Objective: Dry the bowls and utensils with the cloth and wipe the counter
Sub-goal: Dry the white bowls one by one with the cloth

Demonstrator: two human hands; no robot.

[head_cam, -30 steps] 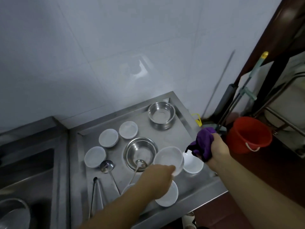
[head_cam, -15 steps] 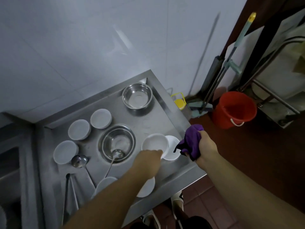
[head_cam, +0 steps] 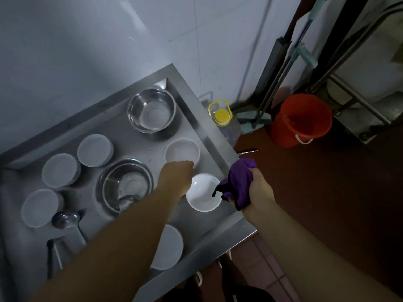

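My left hand [head_cam: 175, 178] holds the near rim of a white bowl [head_cam: 182, 150] that stands upright on the steel counter [head_cam: 196, 118] near its right edge. Just in front of it sits another upright white bowl [head_cam: 204, 194]. My right hand [head_cam: 259, 192] grips a bunched purple cloth [head_cam: 238, 182] beside that bowl, over the counter's edge. Several white bowls lie upside down, among them a bowl [head_cam: 94, 150] at the back and a bowl [head_cam: 169, 247] at the front. A steel bowl [head_cam: 151, 110] stands at the far corner. A larger steel bowl [head_cam: 125, 184] holds a ladle.
A second ladle [head_cam: 65, 219] and tongs [head_cam: 52, 258] lie at the counter's left front. On the floor to the right are a yellow-capped bottle [head_cam: 222, 118], a mop [head_cam: 253, 122], a red bucket [head_cam: 301, 118] and a metal trolley frame [head_cam: 357, 101].
My left hand has carried the white bowl away from me and lowered it onto the counter behind the other upright bowl. My right hand still grips the cloth.
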